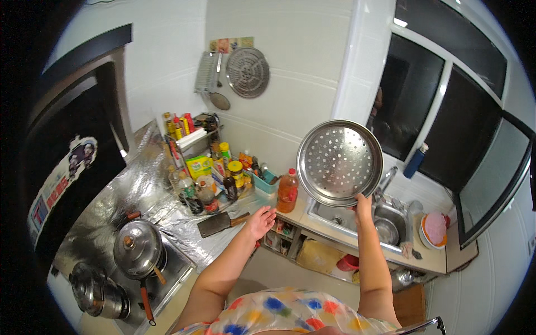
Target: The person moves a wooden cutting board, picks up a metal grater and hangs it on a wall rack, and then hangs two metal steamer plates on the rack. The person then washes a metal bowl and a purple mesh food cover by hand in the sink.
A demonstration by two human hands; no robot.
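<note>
My right hand (pixel 362 205) grips the lower rim of a round stainless-steel steamer tray (pixel 340 163), its floor dotted with holes. The tray is held up, tilted to face me, in front of the sink and window. My left hand (pixel 262 222) holds nothing; its fingers are spread, palm partly turned up. Just left of that hand lies a cleaver (pixel 214 225) with a wooden handle on the foil-covered counter. A red-capped plastic bottle of orange-brown liquid (pixel 287 192) stands beyond the left fingertips.
A lidded pan (pixel 138 249) and a lidded steel pot (pixel 98 289) sit on the stove at left. Bottles and a rack (pixel 197 140) fill the corner. A double sink (pixel 335 215) holds a metal bowl (pixel 386 231). The open window sash (pixel 494 180) juts in at right.
</note>
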